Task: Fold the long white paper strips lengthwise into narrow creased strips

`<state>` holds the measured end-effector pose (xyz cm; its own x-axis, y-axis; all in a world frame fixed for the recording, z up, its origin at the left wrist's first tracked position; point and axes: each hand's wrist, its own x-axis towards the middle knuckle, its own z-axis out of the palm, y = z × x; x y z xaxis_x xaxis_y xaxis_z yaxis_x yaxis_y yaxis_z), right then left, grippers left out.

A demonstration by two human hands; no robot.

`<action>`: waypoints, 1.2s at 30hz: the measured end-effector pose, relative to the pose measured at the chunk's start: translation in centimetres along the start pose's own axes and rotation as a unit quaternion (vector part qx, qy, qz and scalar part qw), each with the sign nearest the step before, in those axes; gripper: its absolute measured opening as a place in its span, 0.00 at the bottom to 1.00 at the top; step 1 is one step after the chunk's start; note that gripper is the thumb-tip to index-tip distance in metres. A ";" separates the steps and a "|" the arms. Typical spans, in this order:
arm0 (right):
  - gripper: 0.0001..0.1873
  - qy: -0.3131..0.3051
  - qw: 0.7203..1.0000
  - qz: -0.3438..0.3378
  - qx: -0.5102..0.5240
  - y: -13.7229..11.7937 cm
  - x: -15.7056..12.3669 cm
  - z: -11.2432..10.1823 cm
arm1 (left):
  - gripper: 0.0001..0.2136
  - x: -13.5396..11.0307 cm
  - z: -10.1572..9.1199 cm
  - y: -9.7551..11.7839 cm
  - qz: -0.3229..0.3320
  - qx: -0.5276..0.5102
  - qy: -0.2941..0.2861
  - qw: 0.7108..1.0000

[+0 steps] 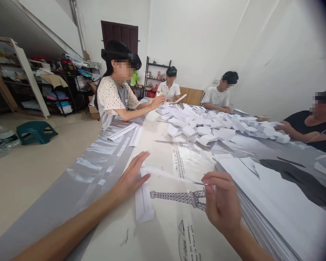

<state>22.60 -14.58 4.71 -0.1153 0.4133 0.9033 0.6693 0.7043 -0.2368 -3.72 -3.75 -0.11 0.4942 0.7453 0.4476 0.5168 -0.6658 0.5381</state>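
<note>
My right hand (221, 197) pinches one end of a thin white strip (174, 175) between thumb and fingers. The strip stretches left across the table, and its far end lies by my left hand (130, 177). My left hand is open, thumb and fingers apart, at the upper part of a folded white paper piece (144, 203). That piece lies lengthwise on a table cover (163, 232) printed with towers and writing. Whether my left fingers press on the paper or only hover over it, I cannot tell.
A stack of white paper sheets (271, 203) lies at my right. A heap of folded white paper pieces (203, 123) covers the table's far part. Two folded strips (136, 136) lie at the left. Several people sit around the table; a green stool (36, 131) stands on the floor.
</note>
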 end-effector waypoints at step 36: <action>0.19 -0.209 0.871 0.296 -0.333 8.0 -0.3 -4.6 | 0.17 1.6 -8.6 -11.5 -0.141 0.017 0.341 0.929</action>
<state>31.36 -11.73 4.21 0.2300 0.8620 0.4516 0.9635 -0.1364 -0.2305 -14.93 5.42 0.57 -0.2166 0.7311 0.6470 0.5857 -0.4329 0.6852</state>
